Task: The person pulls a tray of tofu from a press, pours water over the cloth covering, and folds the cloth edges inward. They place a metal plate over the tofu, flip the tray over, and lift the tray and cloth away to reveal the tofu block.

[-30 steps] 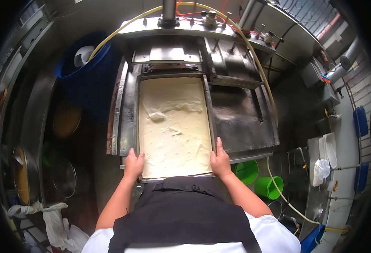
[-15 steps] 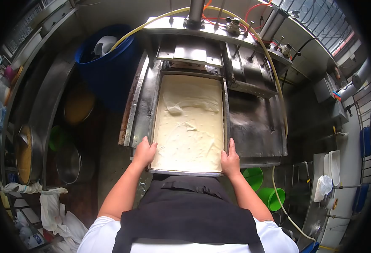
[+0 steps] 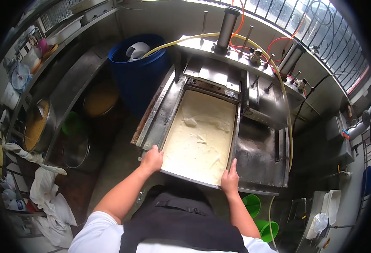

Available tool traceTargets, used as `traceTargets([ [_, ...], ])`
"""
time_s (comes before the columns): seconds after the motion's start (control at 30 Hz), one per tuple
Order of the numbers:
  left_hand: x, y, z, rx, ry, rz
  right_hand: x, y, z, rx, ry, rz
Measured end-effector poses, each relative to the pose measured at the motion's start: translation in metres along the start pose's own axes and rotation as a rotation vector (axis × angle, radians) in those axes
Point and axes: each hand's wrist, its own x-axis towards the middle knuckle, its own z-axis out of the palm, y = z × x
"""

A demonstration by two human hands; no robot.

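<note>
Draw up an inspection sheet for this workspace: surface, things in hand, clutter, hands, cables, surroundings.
Surface: flat grey metal press bed, its bare right side shiny.
Things in hand: rectangular metal tray filled with a cream-coloured slab, wrinkled on top.
Clutter: two round green plastic buckets below the bed's right front; crumpled white cloth at lower left.
Hands: left hand grips the tray's left front corner, right hand its right front corner; fingers partly hidden.
Cables: yellow hose arches from a blue plastic barrel over the press; thin orange tubes beside an upright metal cylinder.
Surroundings: round metal pot with yellowish contents at left; barred window at upper right.
</note>
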Motion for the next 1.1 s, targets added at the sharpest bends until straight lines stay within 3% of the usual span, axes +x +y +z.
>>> traceTargets([
  [0.1,0.025,-0.007,0.008,-0.019,0.048,0.064,0.033,-0.001,-0.003,0.019,-0.064,0.070],
  [0.23,0.050,0.007,-0.002,-0.166,0.054,0.104,0.047,-0.040,-0.023,-0.392,-0.094,0.047],
  [0.27,0.051,0.004,-0.008,-0.246,0.034,0.093,0.044,-0.062,-0.028,-0.424,0.080,-0.200],
  [0.3,0.057,-0.023,0.016,-0.318,0.175,0.221,0.043,-0.088,-0.030,-0.445,0.250,-0.456],
  [0.33,0.040,-0.030,0.005,-0.416,0.109,0.228,0.037,-0.115,-0.029,-0.450,0.249,-0.479],
  [0.4,0.009,-0.064,-0.009,-0.463,-0.027,0.275,0.010,-0.166,-0.007,0.039,0.004,-0.254],
  [0.47,-0.021,-0.118,-0.031,-0.425,-0.289,0.346,-0.013,-0.206,0.037,0.111,-0.125,-0.193],
  [0.5,-0.034,-0.147,-0.047,-0.389,-0.435,0.269,-0.022,-0.221,0.065,0.104,-0.180,-0.259],
  [0.53,-0.043,-0.184,-0.054,-0.358,-0.440,0.268,-0.030,-0.233,0.093,0.097,-0.233,-0.320],
  [0.6,-0.062,-0.245,-0.087,-0.323,-0.335,0.074,-0.036,-0.258,0.135,0.028,-0.513,-0.347],
  [0.63,-0.069,-0.270,-0.108,-0.324,-0.269,-0.132,-0.036,-0.274,0.149,0.046,-0.565,-0.359],
  [0.7,-0.076,-0.335,-0.132,-0.300,-0.082,-0.280,-0.024,-0.300,0.172,0.015,-0.643,-0.385],
  [0.87,-0.061,-0.401,-0.200,-0.362,0.223,-0.307,0.022,-0.358,0.230,0.018,-0.804,-0.354],
  [1.0,-0.035,-0.399,-0.204,-0.564,0.391,-0.286,0.071,-0.391,0.292,0.144,-0.816,-0.323],
  [1.1,-0.036,-0.355,-0.225,-0.549,0.236,-0.184,0.143,-0.428,0.339,0.231,-0.646,-0.400],
])
